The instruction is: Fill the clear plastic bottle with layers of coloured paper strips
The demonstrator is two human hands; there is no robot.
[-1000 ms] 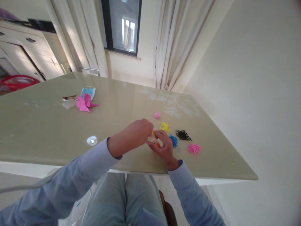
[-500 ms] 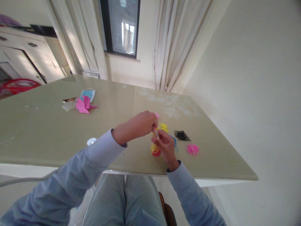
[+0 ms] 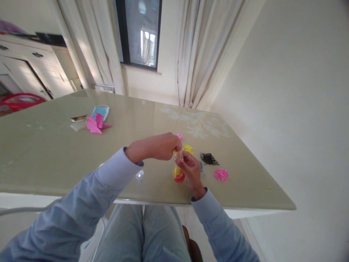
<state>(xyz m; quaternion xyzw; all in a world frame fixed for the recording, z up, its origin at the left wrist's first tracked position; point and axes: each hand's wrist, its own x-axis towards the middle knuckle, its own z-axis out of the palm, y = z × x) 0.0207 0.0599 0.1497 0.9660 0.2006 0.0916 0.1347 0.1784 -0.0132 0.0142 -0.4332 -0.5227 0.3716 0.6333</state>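
A small clear plastic bottle (image 3: 178, 169) with yellow and red pieces inside stands upright near the table's front edge. Its neck is gripped between the thumb and fingers of my right hand (image 3: 192, 169). My left hand (image 3: 169, 145) bends over the bottle's mouth with fingers pinched together; a bit of orange-yellow shows at the tips, too small to make out. Close by lie little heaps of thin bands: yellow (image 3: 188, 149), black (image 3: 209, 158) and pink (image 3: 221, 175). Some blue bands (image 3: 202, 166) are partly hidden behind my right hand. A pink ring-like cap (image 3: 179, 136) sits just past my left hand.
On the far left of the table (image 3: 54, 153) lie a pink folded paper (image 3: 95, 123), a blue face mask (image 3: 100, 111) and a clear packet (image 3: 78, 126). A small whitish round thing (image 3: 139, 175) is beside my left sleeve. A wall (image 3: 286, 109) borders the right side.
My left hand has shifted slightly left and down at the bottle's mouth, uncovering the pink cap and more of the neck. My right hand keeps its grip on the bottle.
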